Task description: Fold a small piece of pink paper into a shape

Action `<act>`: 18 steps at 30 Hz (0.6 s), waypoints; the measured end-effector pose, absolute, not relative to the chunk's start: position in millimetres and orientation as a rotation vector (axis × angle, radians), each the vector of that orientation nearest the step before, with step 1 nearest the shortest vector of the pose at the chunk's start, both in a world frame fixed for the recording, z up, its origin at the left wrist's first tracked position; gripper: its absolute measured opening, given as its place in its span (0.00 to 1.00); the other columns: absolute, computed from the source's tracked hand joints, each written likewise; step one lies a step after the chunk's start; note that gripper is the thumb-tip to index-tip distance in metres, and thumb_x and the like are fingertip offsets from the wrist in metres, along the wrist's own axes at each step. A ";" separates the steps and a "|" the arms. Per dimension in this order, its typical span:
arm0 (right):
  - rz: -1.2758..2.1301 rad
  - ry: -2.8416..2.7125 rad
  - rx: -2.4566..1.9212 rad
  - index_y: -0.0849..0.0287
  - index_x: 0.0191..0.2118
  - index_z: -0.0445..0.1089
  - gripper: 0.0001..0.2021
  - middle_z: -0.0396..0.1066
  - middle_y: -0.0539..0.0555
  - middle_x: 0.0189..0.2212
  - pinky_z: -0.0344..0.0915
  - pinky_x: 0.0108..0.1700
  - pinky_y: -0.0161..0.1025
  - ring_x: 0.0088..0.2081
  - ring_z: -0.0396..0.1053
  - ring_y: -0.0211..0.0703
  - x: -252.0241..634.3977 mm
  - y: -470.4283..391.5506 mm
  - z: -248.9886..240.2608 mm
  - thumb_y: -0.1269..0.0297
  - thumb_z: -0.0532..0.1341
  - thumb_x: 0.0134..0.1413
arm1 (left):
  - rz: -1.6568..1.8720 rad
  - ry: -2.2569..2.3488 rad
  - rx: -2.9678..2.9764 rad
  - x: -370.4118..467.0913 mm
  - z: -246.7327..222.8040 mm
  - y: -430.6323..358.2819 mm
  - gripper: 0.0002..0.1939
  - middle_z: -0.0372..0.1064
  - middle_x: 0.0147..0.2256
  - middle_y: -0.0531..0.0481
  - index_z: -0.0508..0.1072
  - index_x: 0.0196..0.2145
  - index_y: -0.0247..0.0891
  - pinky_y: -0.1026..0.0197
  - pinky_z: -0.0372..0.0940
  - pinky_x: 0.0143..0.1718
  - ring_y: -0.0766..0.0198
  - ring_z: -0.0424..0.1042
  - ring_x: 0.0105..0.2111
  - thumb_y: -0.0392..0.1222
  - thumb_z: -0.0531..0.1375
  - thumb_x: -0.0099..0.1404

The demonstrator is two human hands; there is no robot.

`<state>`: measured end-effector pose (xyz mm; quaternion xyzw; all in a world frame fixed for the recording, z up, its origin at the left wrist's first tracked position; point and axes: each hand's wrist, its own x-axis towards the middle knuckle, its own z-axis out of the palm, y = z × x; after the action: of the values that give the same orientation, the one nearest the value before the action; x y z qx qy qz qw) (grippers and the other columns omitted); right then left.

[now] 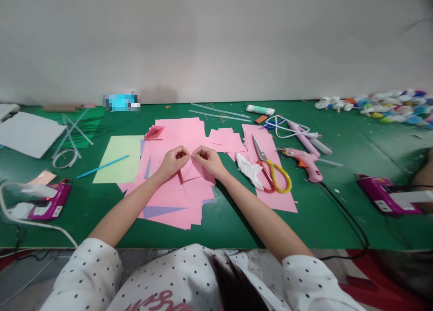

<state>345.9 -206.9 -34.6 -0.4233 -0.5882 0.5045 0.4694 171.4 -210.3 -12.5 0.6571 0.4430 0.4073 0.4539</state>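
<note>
My left hand (176, 161) and my right hand (207, 161) nearly meet over a pile of pink paper sheets (169, 132). Both have fingers curled into a pinch. Between and just below them is a small pink paper piece (192, 172), its upper edge running up to my fingertips; a darker fold or shadow shows at its left. The fingers hide exactly where it is gripped. A folded pink paper square (155, 132) rests on the pile's upper left corner. Smaller pink pieces (226, 139) lie right of my right hand.
Scissors (267, 164) and crumpled white tissue (249, 170) lie on pink paper at right, beside a pink glue gun (306, 162). A blue pencil (103, 166) crosses a pale green sheet (118, 144). Purple power strips (50, 202) sit at both sides. Colourful bits (399, 105) fill the far right.
</note>
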 end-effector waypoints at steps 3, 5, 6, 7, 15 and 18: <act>1.244 -1.472 -1.036 0.58 0.28 0.70 0.12 0.66 0.48 0.23 0.56 0.30 0.37 0.25 0.58 0.36 345.0 -209.0 -32.9 0.53 0.66 0.47 | 0.984 1.115 1.661 171.4 -12.6 -210.6 0.02 0.61 0.25 0.56 0.66 0.26 0.37 0.62 0.55 0.31 0.67 0.59 0.27 0.37 0.56 0.56; 1.250 -1.472 -1.030 0.58 0.28 0.70 0.13 0.66 0.47 0.23 0.55 0.30 0.37 0.25 0.58 0.36 345.1 -209.5 -32.7 0.53 0.66 0.47 | 0.976 1.113 1.671 171.4 -11.5 -211.2 0.02 0.60 0.25 0.56 0.65 0.26 0.38 0.62 0.54 0.31 0.67 0.58 0.27 0.36 0.55 0.55; 1.256 -1.459 -1.028 0.58 0.29 0.70 0.13 0.65 0.47 0.22 0.54 0.29 0.37 0.25 0.57 0.36 345.5 -209.2 -32.9 0.53 0.67 0.47 | 0.978 1.108 1.666 171.4 -10.7 -211.4 0.02 0.59 0.24 0.56 0.65 0.26 0.38 0.62 0.54 0.31 0.68 0.57 0.27 0.36 0.55 0.55; 1.265 -1.437 -1.026 0.58 0.29 0.70 0.13 0.63 0.46 0.22 0.53 0.29 0.37 0.24 0.57 0.35 346.1 -208.6 -33.2 0.53 0.67 0.47 | 0.983 1.101 1.655 171.5 -9.9 -211.4 0.02 0.58 0.24 0.57 0.64 0.25 0.38 0.62 0.53 0.31 0.68 0.57 0.26 0.36 0.55 0.55; 1.372 -1.111 -1.012 0.57 0.29 0.68 0.17 0.64 0.46 0.23 0.54 0.29 0.35 0.25 0.58 0.35 354.9 -199.7 -37.8 0.51 0.70 0.40 | 1.036 1.081 1.414 167.7 -15.5 -206.0 0.02 0.60 0.21 0.57 0.64 0.24 0.38 0.64 0.56 0.28 0.69 0.60 0.24 0.36 0.56 0.53; 1.370 -0.974 -1.006 0.56 0.29 0.68 0.16 0.65 0.46 0.24 0.57 0.30 0.35 0.26 0.60 0.36 356.4 -198.0 -38.9 0.53 0.71 0.39 | 1.011 1.014 1.220 165.4 -18.8 -204.5 0.02 0.67 0.22 0.55 0.63 0.26 0.39 0.64 0.58 0.24 0.68 0.63 0.20 0.38 0.55 0.53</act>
<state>356.4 -198.0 -38.9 -0.4265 -0.4128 0.5806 0.5573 165.4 -204.5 -18.8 0.5241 0.4356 0.4340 0.5893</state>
